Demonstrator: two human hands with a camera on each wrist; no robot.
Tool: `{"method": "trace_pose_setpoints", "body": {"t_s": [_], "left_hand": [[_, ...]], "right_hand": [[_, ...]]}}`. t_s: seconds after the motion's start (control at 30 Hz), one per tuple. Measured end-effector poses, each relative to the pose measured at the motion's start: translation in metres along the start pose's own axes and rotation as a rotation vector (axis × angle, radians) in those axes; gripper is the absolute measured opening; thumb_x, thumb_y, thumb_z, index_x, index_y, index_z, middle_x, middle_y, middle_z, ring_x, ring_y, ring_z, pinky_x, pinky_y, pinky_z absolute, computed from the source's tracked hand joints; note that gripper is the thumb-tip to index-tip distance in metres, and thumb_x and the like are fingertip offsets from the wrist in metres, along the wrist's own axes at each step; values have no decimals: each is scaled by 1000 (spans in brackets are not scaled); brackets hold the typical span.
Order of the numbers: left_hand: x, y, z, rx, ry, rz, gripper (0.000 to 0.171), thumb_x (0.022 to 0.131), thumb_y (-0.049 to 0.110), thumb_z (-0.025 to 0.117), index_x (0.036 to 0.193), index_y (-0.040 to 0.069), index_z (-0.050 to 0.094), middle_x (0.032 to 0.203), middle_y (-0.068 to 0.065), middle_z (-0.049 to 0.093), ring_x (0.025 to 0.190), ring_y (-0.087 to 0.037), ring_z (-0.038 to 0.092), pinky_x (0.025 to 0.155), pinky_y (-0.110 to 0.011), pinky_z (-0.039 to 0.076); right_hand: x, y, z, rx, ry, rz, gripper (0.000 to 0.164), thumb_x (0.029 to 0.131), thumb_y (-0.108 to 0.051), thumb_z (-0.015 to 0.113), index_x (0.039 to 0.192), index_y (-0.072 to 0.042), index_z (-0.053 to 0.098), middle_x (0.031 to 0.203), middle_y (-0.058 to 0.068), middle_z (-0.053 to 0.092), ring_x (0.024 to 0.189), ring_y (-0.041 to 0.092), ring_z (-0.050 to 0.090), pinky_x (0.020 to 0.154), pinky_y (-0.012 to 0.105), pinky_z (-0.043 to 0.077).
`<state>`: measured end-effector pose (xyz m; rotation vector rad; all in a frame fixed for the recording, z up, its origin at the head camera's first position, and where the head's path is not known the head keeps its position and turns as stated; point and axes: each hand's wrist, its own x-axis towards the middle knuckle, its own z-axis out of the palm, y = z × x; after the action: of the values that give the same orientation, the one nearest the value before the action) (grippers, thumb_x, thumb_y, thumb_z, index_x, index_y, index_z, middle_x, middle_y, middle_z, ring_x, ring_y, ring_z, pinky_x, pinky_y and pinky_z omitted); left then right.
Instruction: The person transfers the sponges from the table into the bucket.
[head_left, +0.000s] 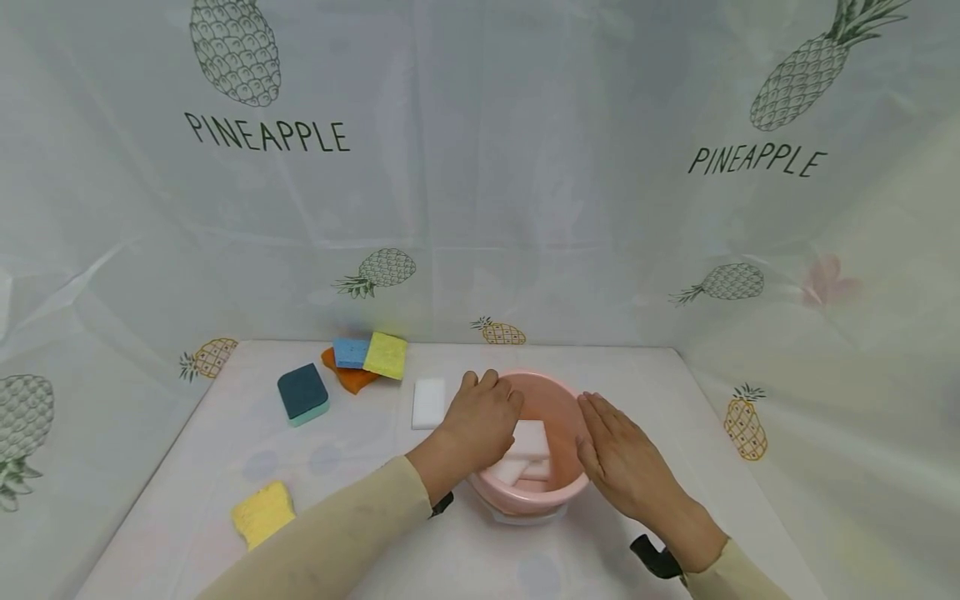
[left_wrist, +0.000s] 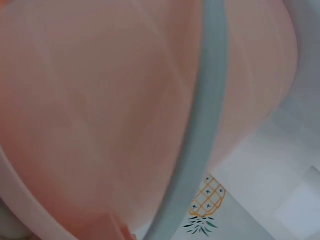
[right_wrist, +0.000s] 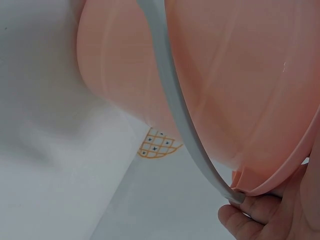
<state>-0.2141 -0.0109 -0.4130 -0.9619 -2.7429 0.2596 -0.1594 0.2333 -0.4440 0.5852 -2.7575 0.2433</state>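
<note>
A pink bucket (head_left: 562,425) stands in the middle of the table in the head view, with several white blocks (head_left: 531,440) lying inside. My left hand (head_left: 483,421) grips the bucket's left rim, its fingers bent over the edge. On the opposite side, my right hand (head_left: 622,458) lies along the rim with straight fingers pressed together. The right wrist view shows fingers (right_wrist: 245,220) of that hand just under the rim, by the end of the grey handle (right_wrist: 182,115). In the left wrist view the handle (left_wrist: 200,110) hangs down across the bucket's outer wall (left_wrist: 110,110).
A white block (head_left: 429,403) lies left of the bucket. Farther left are a dark teal sponge (head_left: 303,393) and a group of orange (head_left: 352,380), blue (head_left: 350,353) and yellow (head_left: 386,356) pieces. Another yellow sponge (head_left: 263,512) lies nearer. Pineapple-print sheeting (head_left: 525,208) surrounds the table.
</note>
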Motion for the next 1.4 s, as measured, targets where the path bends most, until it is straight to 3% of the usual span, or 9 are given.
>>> {"method": "trace_pose_setpoints", "body": {"t_s": [0.37,0.8,1.0,1.13,1.4], "left_hand": [[-1,-2,8,0,101,3,15,102,32,60,100,18,65,97,2,61,92,-21,49,82,-38,37],[-5,-7,6,-31,206,-9,14,101,31,62,102,18,66,95,2,61,92,-20,51,82,-36,38],[-8,-28,2,-90,257,-78,13,101,28,63,99,15,66,95,-1,63,94,-22,54,80,-38,41],[-12,-48,3,-149,293,-173,15,102,24,61,101,13,70,98,-4,67,97,-25,56,79,-39,42],[-25,-79,24,-201,281,-379,18,102,24,60,102,9,70,97,-7,67,93,-28,55,79,-41,44]], "right_hand": [[-1,1,-2,-4,20,-14,54,108,-23,52,151,10,49,156,26,52,145,43,50,115,58,43],[-2,0,-2,-13,11,-8,55,108,-24,52,151,9,48,156,25,51,146,42,49,116,58,43],[-2,0,-2,0,11,-9,55,108,-24,52,151,9,48,157,25,51,146,42,49,116,58,42],[-2,0,-1,1,21,-17,55,107,-23,52,151,10,48,156,25,52,146,42,49,116,58,42],[-1,0,-1,-8,29,-26,55,106,-22,53,150,11,49,155,26,53,145,42,50,115,57,43]]}}
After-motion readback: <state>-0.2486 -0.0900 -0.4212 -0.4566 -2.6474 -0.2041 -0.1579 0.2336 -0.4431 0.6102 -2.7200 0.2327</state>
